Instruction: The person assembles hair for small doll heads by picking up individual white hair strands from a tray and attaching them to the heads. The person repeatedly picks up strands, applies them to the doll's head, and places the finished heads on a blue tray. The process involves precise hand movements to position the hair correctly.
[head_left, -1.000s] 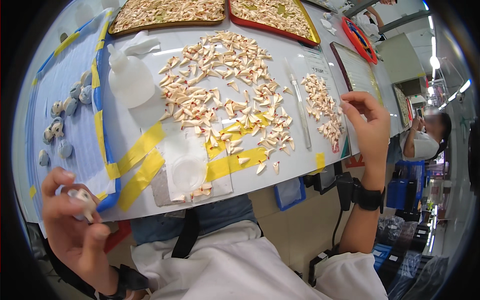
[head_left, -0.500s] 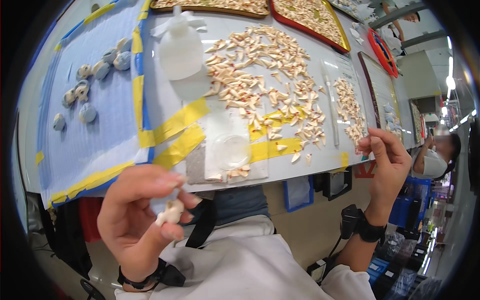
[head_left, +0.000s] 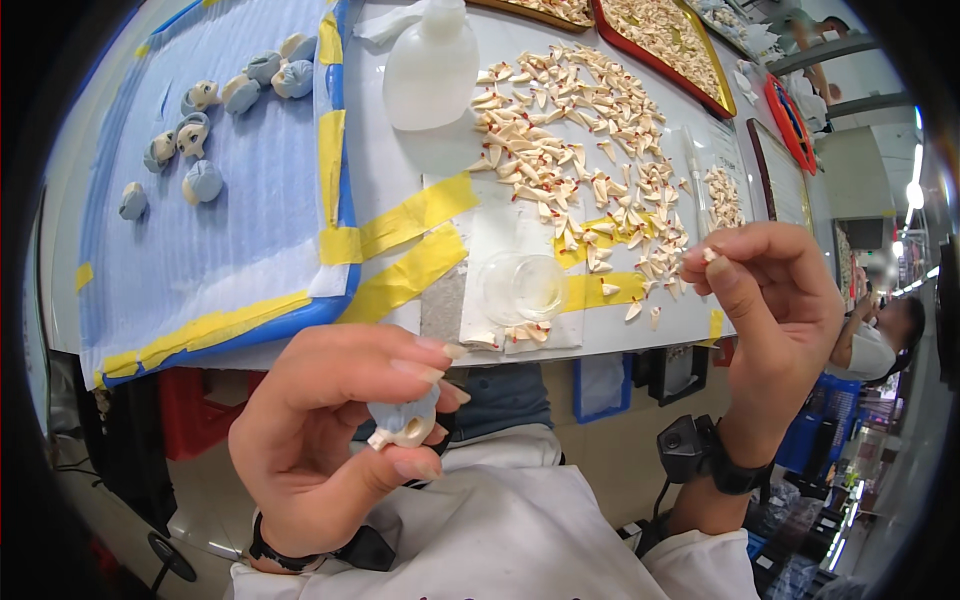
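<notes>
In front of my body, my left hand (head_left: 315, 430) is closed around a small doll head (head_left: 408, 425) with pale blue hair and a cream underside; a small round hole shows in it. My right hand (head_left: 780, 320), raised at the table's right front, pinches a tiny cream piece (head_left: 710, 255) between thumb and forefinger. Beyond it spreads a loose heap of small pointed cream pieces (head_left: 530, 165), many with red tips. Some more lie in a smaller pile (head_left: 722, 195), partly behind my right fingers. Several blue-haired doll heads (head_left: 193, 138) rest on the padded blue tray (head_left: 250, 220) at the left.
A translucent bottle (head_left: 430, 80) stands behind a clear round dish (head_left: 525, 288). Yellow tape (head_left: 415, 215) crosses the tabletop. A white pen-like stick (head_left: 694, 170) lies by the heap. Trays of similar pieces (head_left: 670, 45) line the back. Another person (head_left: 870, 340) sits at right.
My right hand has moved left, away from the smaller pile, and a tiny piece now shows in its pinch. The doll head has turned in my left hand, bringing its hole into view.
</notes>
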